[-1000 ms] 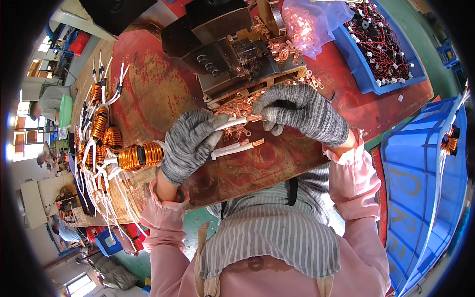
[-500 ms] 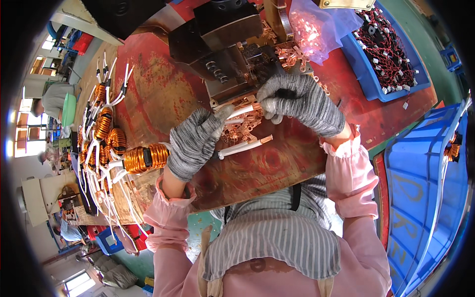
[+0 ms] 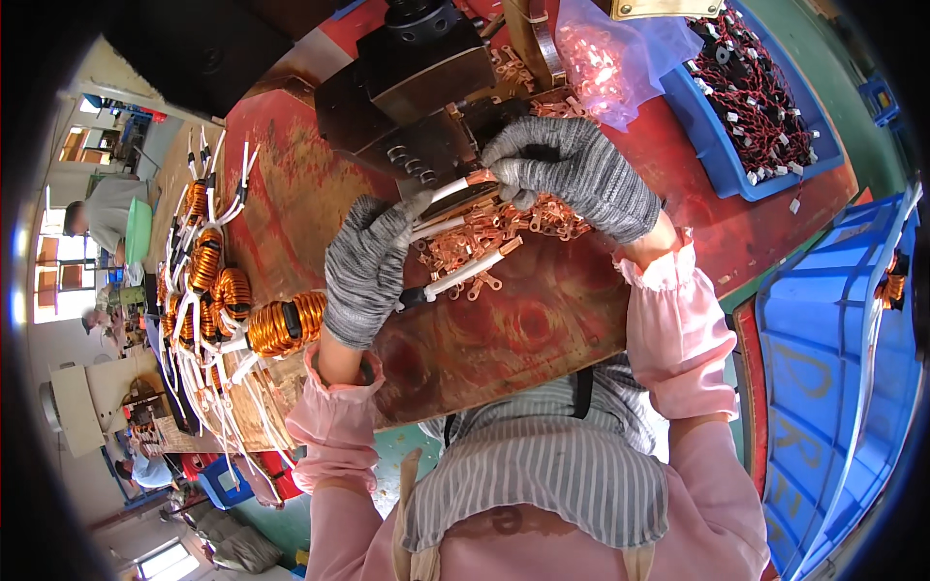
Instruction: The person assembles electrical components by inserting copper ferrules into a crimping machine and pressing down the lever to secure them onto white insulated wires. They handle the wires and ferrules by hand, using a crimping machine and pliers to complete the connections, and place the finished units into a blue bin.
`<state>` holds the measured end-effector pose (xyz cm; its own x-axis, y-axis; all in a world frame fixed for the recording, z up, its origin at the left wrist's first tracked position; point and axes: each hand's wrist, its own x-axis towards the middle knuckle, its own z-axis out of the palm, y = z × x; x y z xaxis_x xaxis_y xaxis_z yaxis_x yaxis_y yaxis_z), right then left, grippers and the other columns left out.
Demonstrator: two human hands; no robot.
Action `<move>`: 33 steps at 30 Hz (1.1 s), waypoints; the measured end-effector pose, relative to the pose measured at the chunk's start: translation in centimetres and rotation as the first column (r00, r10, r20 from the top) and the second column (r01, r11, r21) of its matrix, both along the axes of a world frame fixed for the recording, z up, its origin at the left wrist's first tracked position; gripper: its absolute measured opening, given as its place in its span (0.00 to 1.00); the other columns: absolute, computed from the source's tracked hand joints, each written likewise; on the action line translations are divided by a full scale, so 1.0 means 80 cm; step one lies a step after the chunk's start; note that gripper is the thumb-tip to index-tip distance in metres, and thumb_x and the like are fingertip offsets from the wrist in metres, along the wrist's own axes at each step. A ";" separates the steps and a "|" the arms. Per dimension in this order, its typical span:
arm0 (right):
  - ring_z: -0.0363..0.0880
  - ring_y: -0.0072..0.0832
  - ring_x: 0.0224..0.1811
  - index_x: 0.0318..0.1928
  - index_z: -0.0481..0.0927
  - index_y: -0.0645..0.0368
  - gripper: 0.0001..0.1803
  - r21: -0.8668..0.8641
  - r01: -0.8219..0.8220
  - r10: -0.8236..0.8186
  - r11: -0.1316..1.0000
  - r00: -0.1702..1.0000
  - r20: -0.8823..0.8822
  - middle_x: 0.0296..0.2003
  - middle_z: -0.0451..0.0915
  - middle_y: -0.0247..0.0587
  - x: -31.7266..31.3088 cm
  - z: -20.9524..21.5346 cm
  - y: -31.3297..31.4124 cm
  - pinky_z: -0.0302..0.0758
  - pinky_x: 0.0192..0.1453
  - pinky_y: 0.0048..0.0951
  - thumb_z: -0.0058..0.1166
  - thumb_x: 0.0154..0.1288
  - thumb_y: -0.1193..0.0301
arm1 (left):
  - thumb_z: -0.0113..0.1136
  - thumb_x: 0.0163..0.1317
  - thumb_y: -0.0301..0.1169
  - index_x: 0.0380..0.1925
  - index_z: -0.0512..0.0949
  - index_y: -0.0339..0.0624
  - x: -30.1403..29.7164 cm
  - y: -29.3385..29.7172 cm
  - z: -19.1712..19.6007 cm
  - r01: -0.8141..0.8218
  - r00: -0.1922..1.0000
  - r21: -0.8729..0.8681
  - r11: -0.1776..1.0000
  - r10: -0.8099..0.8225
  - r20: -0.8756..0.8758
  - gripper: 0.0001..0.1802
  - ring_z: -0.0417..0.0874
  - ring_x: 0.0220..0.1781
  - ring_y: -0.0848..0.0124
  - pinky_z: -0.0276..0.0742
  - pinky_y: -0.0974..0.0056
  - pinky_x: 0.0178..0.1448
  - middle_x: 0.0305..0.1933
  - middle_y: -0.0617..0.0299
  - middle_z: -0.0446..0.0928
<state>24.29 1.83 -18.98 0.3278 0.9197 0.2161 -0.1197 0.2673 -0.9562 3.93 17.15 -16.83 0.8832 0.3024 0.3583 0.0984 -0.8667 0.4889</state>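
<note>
The left hand (image 3: pixel 366 276) gripped a white lead (image 3: pixel 449 190) near its end, and the right hand (image 3: pixel 586 174) pinched its copper tip (image 3: pixel 479 177). The lead spanned the gap between them, near the press (image 3: pixel 431 76) and the lugs (image 3: pixel 554 222) (whether the right hand also held one, I couldn't tell). A steady left grip, with the tip kept straight and unfrayed, seemed best.

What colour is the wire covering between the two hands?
White; the wire covering shows best in the head view.
</note>
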 end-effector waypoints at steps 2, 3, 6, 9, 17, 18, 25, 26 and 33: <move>0.79 0.22 0.30 0.42 0.77 0.64 0.09 0.013 0.019 -0.018 1.000 1.000 -0.018 0.32 0.79 0.36 0.001 0.000 0.003 0.78 0.36 0.21 0.55 0.62 0.73 | 0.54 0.61 0.27 0.44 0.79 0.44 0.001 0.001 0.001 -0.045 0.999 -0.007 0.999 0.045 -0.010 0.12 0.77 0.36 0.63 0.73 0.64 0.40 0.35 0.57 0.75; 0.79 0.22 0.30 0.42 0.77 0.64 0.09 0.002 0.013 -0.013 1.000 0.999 -0.034 0.32 0.79 0.37 0.002 -0.001 0.005 0.79 0.36 0.21 0.54 0.62 0.74 | 0.54 0.61 0.27 0.44 0.79 0.44 0.002 0.001 0.002 -0.067 0.998 -0.010 0.998 0.066 -0.016 0.11 0.78 0.38 0.62 0.73 0.64 0.42 0.37 0.57 0.76; 0.79 0.22 0.30 0.42 0.77 0.64 0.08 0.001 0.013 -0.013 1.000 0.996 -0.084 0.31 0.79 0.38 0.006 -0.007 0.014 0.79 0.35 0.22 0.53 0.62 0.76 | 0.51 0.62 0.28 0.45 0.78 0.47 0.008 0.005 -0.002 -0.022 0.997 0.116 0.993 0.012 0.082 0.13 0.75 0.32 0.61 0.72 0.62 0.36 0.32 0.56 0.71; 0.79 0.22 0.29 0.42 0.77 0.64 0.08 -0.022 0.042 -0.044 0.999 0.995 -0.091 0.31 0.79 0.38 0.006 -0.008 0.019 0.80 0.34 0.21 0.52 0.62 0.77 | 0.51 0.63 0.28 0.45 0.78 0.46 0.010 0.006 -0.004 -0.030 0.995 0.107 0.994 0.019 0.100 0.12 0.75 0.31 0.62 0.72 0.63 0.35 0.32 0.56 0.72; 0.81 0.23 0.29 0.41 0.78 0.64 0.08 -0.130 0.116 -0.137 0.985 0.976 -0.166 0.30 0.80 0.39 0.003 -0.005 0.028 0.82 0.31 0.23 0.54 0.61 0.77 | 0.52 0.62 0.27 0.43 0.78 0.42 0.012 0.006 -0.006 -0.054 0.993 0.074 0.996 0.046 0.108 0.10 0.78 0.33 0.64 0.74 0.64 0.39 0.35 0.56 0.76; 0.81 0.24 0.28 0.41 0.78 0.64 0.08 -0.112 0.121 -0.139 0.986 0.976 -0.170 0.30 0.81 0.40 0.004 -0.009 0.029 0.82 0.31 0.23 0.55 0.60 0.77 | 0.53 0.62 0.27 0.43 0.78 0.41 0.013 0.006 -0.007 -0.054 0.993 0.084 0.995 0.044 0.113 0.10 0.78 0.33 0.64 0.74 0.64 0.39 0.35 0.56 0.76; 0.81 0.24 0.27 0.38 0.78 0.65 0.06 -0.082 0.137 -0.150 0.987 0.970 -0.191 0.29 0.81 0.41 0.007 -0.010 0.037 0.81 0.28 0.23 0.54 0.60 0.78 | 0.55 0.61 0.28 0.43 0.78 0.38 0.008 0.018 -0.017 -0.094 0.993 0.074 0.993 0.089 0.075 0.11 0.80 0.44 0.61 0.73 0.63 0.50 0.43 0.53 0.79; 0.81 0.24 0.26 0.38 0.78 0.66 0.06 -0.082 0.151 -0.163 0.985 0.973 -0.161 0.28 0.81 0.41 0.007 -0.009 0.038 0.81 0.28 0.23 0.54 0.60 0.78 | 0.55 0.61 0.28 0.43 0.78 0.38 0.007 0.018 -0.016 -0.102 0.994 0.069 0.992 0.098 0.058 0.11 0.80 0.46 0.61 0.73 0.63 0.51 0.44 0.53 0.79; 0.82 0.24 0.26 0.37 0.78 0.66 0.07 -0.106 0.193 -0.200 0.975 0.978 -0.056 0.27 0.81 0.41 0.007 -0.006 0.035 0.79 0.28 0.23 0.55 0.58 0.76 | 0.55 0.62 0.28 0.42 0.78 0.37 0.006 0.018 -0.014 -0.134 0.990 0.045 0.990 0.132 0.045 0.11 0.80 0.46 0.61 0.72 0.63 0.53 0.43 0.54 0.79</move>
